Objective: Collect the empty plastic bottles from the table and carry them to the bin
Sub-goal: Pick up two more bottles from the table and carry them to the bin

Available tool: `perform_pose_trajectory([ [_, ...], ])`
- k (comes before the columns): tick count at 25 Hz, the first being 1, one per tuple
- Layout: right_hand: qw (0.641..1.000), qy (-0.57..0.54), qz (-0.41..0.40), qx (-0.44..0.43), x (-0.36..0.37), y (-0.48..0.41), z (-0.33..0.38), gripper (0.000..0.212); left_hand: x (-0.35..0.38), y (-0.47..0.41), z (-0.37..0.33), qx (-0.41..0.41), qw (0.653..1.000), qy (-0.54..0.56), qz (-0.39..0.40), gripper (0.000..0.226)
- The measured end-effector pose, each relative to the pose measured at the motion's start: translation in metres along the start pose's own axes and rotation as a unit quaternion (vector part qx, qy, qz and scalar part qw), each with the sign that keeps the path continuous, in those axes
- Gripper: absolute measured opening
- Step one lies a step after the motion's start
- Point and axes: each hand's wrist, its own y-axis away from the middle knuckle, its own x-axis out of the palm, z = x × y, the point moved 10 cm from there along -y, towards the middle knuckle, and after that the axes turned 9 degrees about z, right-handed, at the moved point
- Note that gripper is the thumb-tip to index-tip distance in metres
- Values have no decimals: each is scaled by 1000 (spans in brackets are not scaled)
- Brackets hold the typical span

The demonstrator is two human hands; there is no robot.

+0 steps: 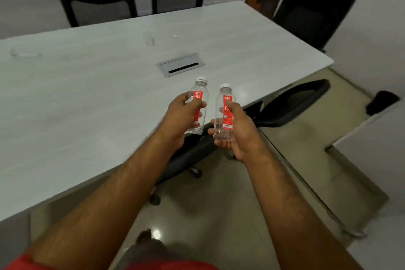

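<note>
I hold two small clear plastic bottles with red labels and white caps, both upright, side by side above the near edge of the pale grey table [76, 98]. My left hand [177, 120] is wrapped around the left bottle [200, 92]. My right hand [237, 131] grips the right bottle [223, 116] from the side and below. Another clear bottle [25, 52] lies on its side at the table's far left. A faint clear bottle [149, 39] stands near the table's middle back, with a white cap [175, 36] to its right. No bin is in view.
A metal cable hatch [180, 67] is set in the tabletop just beyond the bottles. Black office chairs stand at the far side [98, 6], at the right end [317, 2], and tucked under the near edge [289, 103]. Glossy beige floor lies below my arms.
</note>
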Motion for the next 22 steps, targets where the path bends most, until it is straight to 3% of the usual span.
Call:
perform_pose_trajectory([
  [8, 988, -62, -130, -52, -254, 9, 43, 52, 258, -77, -3, -13, 990, -37, 132, 44],
  [17, 963, -116, -243, 13, -507, -98, 98, 40, 504, -272, 8, -36, 960, -52, 271, 49],
  [22, 952, -104, -286, 36, -621, -142, 134, 33, 619, -354, 12, -55, 942, -88, 318, 41],
])
